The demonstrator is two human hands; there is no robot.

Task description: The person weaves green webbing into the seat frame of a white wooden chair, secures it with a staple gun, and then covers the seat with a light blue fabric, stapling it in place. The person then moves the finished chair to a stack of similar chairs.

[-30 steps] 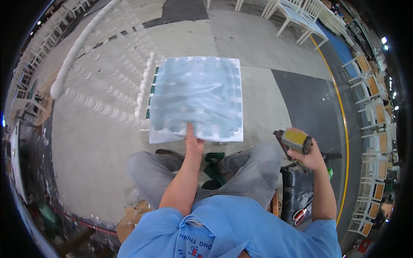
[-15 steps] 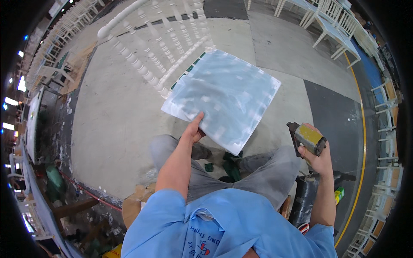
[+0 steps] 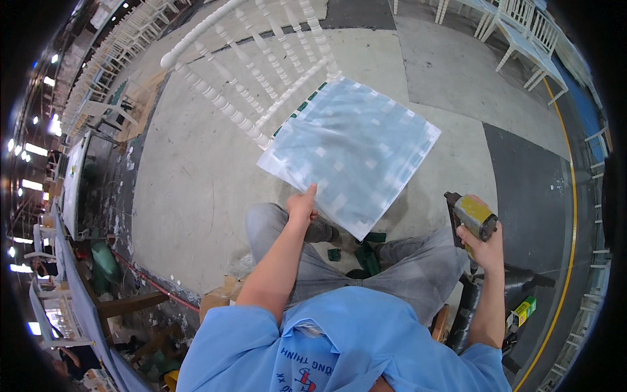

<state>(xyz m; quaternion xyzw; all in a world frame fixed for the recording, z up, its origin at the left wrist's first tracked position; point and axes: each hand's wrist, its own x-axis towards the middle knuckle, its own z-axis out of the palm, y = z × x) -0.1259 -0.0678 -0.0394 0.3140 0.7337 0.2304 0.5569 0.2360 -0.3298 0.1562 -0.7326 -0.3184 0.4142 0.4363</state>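
— What does the left hand [image 3: 302, 204] do, from where you stand?

— It pinches the near edge of the square seat panel wrapped in clear bluish plastic film [image 3: 349, 153], thumb on top and the other fingers hidden under it. The panel sits in the middle of the frame, a little above the centre, tilted like a diamond.

— And it rests on something?

— Its far corner lies against the white wooden chair with turned spindles [image 3: 251, 72], which lies on its side in the upper left part of the frame (I cannot tell if the panel is fixed to it or only touching).

— The right hand [image 3: 482, 243]?

— It is closed around the grip of a yellow and black nail gun [image 3: 469, 219], at the right of the frame, well apart from the panel. The tool points up and away from the body.

— Where is the person?

— Seated, grey trousers [image 3: 366, 268] at lower centre, blue shirt [image 3: 346, 343] at the bottom. Under all is the grey concrete floor [image 3: 189, 176], and more white chairs [image 3: 516, 26] stand in the upper right corner.
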